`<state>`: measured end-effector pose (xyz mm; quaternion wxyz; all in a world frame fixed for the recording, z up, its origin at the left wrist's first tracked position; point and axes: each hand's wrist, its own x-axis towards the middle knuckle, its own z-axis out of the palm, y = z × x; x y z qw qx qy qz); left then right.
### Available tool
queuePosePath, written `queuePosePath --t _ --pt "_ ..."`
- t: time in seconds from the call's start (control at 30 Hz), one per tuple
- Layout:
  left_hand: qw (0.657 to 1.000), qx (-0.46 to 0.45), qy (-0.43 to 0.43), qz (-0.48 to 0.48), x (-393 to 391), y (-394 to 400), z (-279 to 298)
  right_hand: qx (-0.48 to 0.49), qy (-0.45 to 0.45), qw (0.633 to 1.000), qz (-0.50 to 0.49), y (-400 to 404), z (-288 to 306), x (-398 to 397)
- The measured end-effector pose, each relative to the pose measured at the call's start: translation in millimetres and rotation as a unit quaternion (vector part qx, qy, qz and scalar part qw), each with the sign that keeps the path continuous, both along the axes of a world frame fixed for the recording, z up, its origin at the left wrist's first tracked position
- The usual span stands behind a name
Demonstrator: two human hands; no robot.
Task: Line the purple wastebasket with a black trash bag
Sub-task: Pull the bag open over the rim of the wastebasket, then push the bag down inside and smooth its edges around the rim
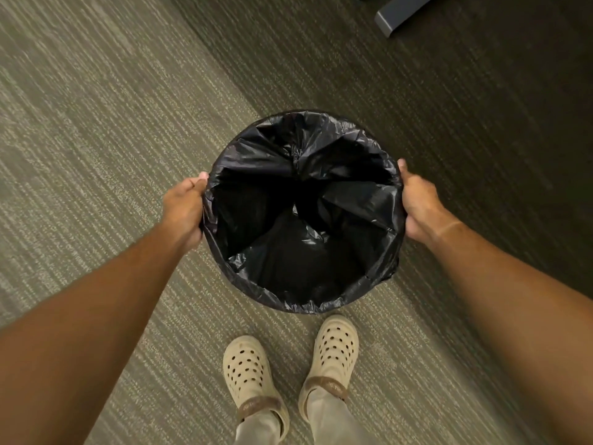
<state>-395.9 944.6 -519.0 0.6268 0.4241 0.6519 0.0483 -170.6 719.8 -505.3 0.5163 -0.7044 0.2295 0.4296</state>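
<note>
A black trash bag (301,239) hangs open inside a round wastebasket seen from straight above, its edge folded over the whole rim. The bag hides the basket's purple wall, so I see no purple. My left hand (184,208) grips the left side of the rim, fingers curled under the folded plastic. On the opposite side, my right hand (420,203) grips the rim with its thumb on top. The bag's inside is creased and dark, and its bottom is hard to make out.
The basket stands on striped grey-green carpet (106,162). My two feet in beige perforated clogs (248,377) stand just in front of it. A dark grey furniture foot (396,16) lies at the top right.
</note>
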Motion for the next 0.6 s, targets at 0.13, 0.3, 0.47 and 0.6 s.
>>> queuePosePath --t 0.13,0.3,0.47,0.6 --pt "0.997 0.050 0.064 -0.003 -2 1 5 -0.051 -0.084 0.995 -0.015 -9 1 0" --pt "0.988 0.119 0.086 -0.047 -16 -45 35 -0.144 -0.082 0.985 -0.040 -42 -11 -36" --pt "0.984 0.097 0.136 -0.059 -11 -62 37 -0.147 -0.038 0.986 -0.068 -28 -6 -56" --pt "0.895 0.360 0.191 -0.179 -10 -52 64 -0.304 -0.301 0.896 0.121 -29 34 -47"
